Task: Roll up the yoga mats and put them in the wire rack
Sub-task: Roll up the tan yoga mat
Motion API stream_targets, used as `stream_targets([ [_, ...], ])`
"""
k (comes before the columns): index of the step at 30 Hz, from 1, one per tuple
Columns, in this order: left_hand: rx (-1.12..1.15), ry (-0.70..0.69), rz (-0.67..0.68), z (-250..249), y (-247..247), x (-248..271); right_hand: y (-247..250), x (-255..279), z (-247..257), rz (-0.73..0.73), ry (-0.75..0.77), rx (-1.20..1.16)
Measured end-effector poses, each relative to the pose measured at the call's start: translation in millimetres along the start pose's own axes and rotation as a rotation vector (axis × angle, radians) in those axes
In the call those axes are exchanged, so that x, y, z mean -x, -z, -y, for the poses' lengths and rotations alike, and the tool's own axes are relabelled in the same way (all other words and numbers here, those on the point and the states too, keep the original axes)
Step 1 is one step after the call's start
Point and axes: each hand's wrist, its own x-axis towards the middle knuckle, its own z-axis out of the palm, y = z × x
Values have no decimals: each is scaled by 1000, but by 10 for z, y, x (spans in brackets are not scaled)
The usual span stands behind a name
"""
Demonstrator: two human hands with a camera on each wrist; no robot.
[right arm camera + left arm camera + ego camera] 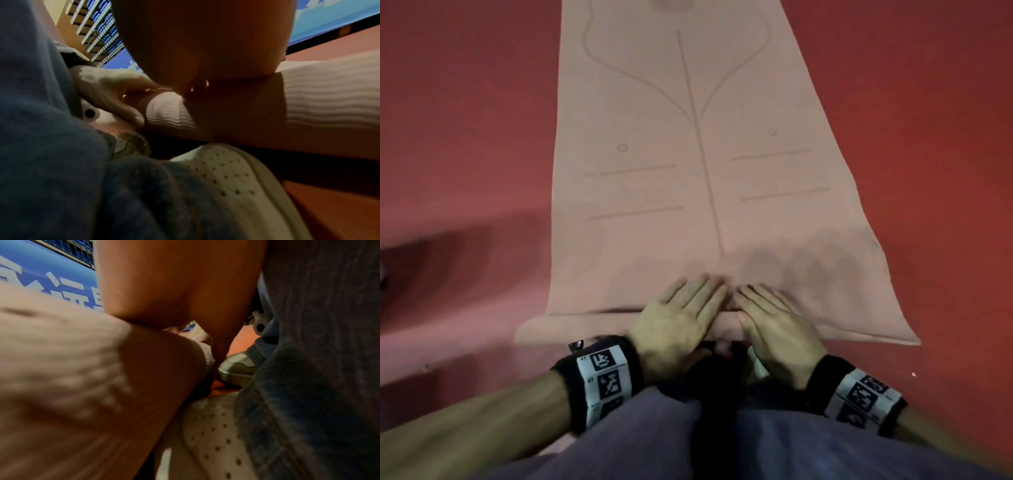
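A pale pink yoga mat [688, 171] with printed alignment lines lies stretched out on the red floor, running away from me. Its near end is turned over into a low roll [571, 325]. My left hand [688, 301] and right hand [763, 308] lie side by side on the middle of that roll, palms down, fingers straight and pointing forward. In the left wrist view the palm [174, 288] presses on the mat's ribbed underside [61, 353]. The right wrist view shows the roll [318, 91] under the right palm [205, 40]. A wire rack [100, 40] holding blue rolled mats stands far off.
Red floor [465, 120] surrounds the mat on both sides. My knees in blue jeans [654, 438] and white perforated sneakers [236, 178] sit right behind the roll. A blue banner with white lettering [41, 272] runs along the floor's far edge below the rack.
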Motion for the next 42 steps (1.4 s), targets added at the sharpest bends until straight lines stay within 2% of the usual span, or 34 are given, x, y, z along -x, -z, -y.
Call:
stream_targets([
  [4,52,-2,-53,-70,-158,-9,-165,-87,79,-75,84,-38],
  [7,98,-32,-65,-3,-104,56,-183,-125,162,-45,133,-22],
  [11,46,-42,-2,280,91,273,-96,-164,369,-74,207,-42],
  [15,-16,31,38,304,32,415,-48,11,623,-118,155,60],
  [18,-63,113,72,152,6,350,-145,210,591,-143,166,79],
  [22,-38,141,72,-102,-24,207,-364,214,509,-53,157,33],
  [27,24,90,57,-387,-183,218,-511,110,442,84,167,74],
  [32,88,166,164,-276,-377,184,-538,-65,366,90,196,117],
  [36,87,187,186,-163,-428,125,-596,-253,299,104,217,187],
  [42,70,188,179,-80,-463,91,-636,-349,252,54,222,173],
])
